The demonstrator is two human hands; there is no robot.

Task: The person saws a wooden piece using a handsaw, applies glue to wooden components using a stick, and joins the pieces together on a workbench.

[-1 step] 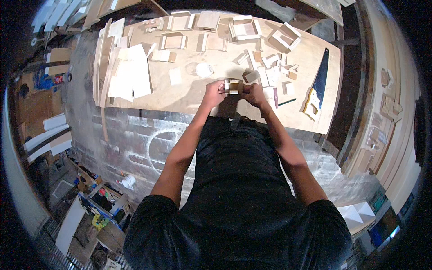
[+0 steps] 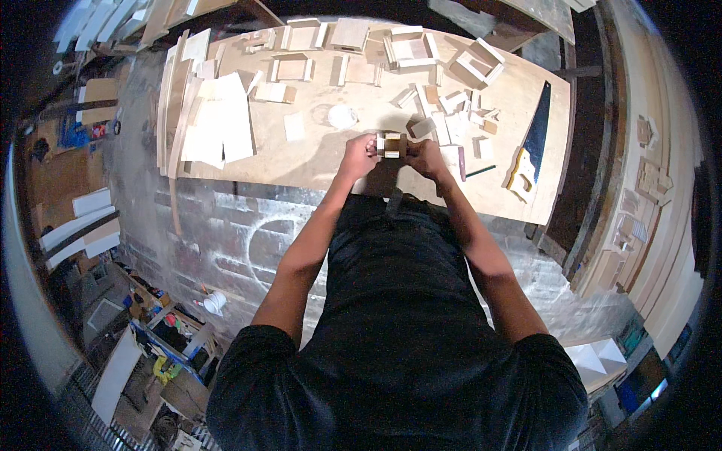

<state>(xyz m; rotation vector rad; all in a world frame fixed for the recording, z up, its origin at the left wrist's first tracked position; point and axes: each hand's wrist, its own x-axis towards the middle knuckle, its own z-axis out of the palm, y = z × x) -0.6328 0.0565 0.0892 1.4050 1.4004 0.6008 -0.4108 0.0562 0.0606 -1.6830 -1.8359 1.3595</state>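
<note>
Between my two hands, close to the near edge of the worktable, is a small wooden piece with pale strips along two sides and a darker middle. My left hand is closed on its left end, fingers curled round the edge. At its right end my right hand grips it, with the fingertips partly hidden. Just beyond the right hand lies a small wooden block. A round white container stands on the table past my left hand.
A handsaw lies at the table's right, with a dark green pencil nearer me. Small wood offcuts are scattered beyond my right hand. Open wooden frames line the far side. Pale sheets and long strips lie at left.
</note>
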